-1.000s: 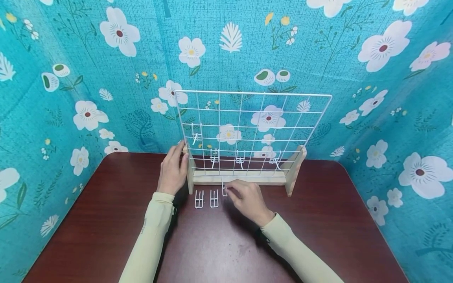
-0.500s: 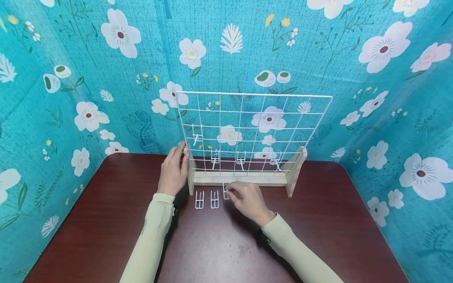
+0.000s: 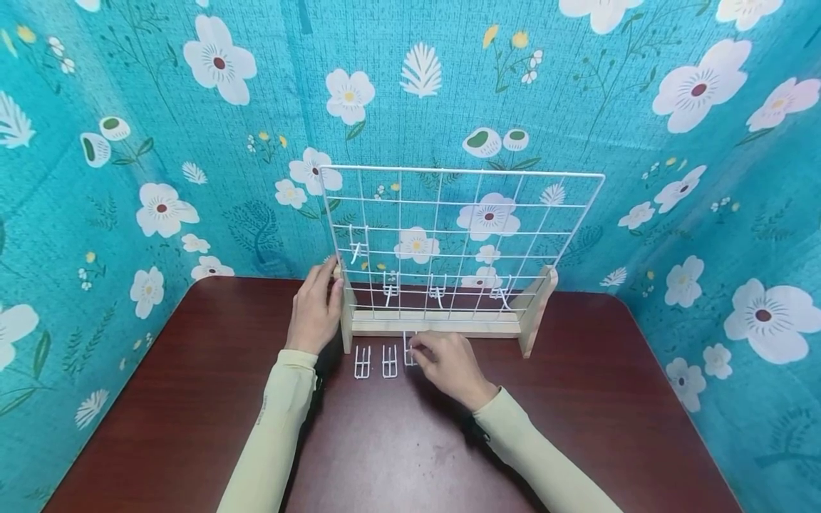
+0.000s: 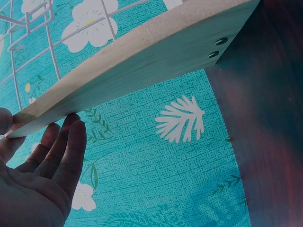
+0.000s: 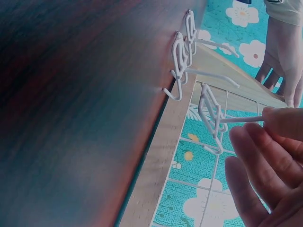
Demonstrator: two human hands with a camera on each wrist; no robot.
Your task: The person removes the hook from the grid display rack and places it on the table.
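Note:
My right hand pinches the prong of a white wire hook between thumb and fingers. In the head view the hook sits just in front of the rack's wooden base, partly hidden by the fingers. Two more white hooks lie side by side on the table to its left, prongs pointing up. My left hand holds the top of the left wooden side panel, thumb on one side and fingers on the other. Between the panels stands a white wire grid.
Several hooks hang on the grid, one at upper left and others along a lower row. The right wooden panel and base bar support it. A dark red-brown table lies below, with a flowered teal curtain behind.
The hook in my right hand has moved slightly down, nearer the row of hooks on the table. My left hand has stayed on the side panel.

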